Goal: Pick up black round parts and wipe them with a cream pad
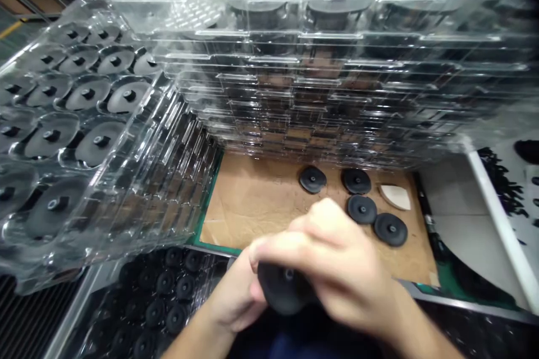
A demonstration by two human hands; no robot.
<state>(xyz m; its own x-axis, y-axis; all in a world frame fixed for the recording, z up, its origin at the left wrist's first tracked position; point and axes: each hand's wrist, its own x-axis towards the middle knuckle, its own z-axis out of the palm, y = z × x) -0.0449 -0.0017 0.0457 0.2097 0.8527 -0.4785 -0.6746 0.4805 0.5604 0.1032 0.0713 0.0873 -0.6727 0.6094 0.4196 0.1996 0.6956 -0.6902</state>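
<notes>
Presently I held a black disc point(286, 287) at the lower middle of the view, its central stem showing between my hands. My right hand point(332, 255) was closed over the disc's top in a narrow grip. My left hand point(233, 297) supported the opposite edge, though part of that contact was hidden.

Four loose discs point(362, 208) lay on a cardboard sheet point(252, 202) beyond my hands, near a pale wedge point(394, 196). More discs sat in a black tray point(155, 297) at lower left. Clear trays point(337, 95) were stacked overhead, and a tilted tray stack point(96, 123) stood to the left.

Caution: a smooth disc could have slipped from so narrow a grip, and a dropped disc could have disturbed the loose ones. An elbow striking the tilted stack could have shifted the trays.
</notes>
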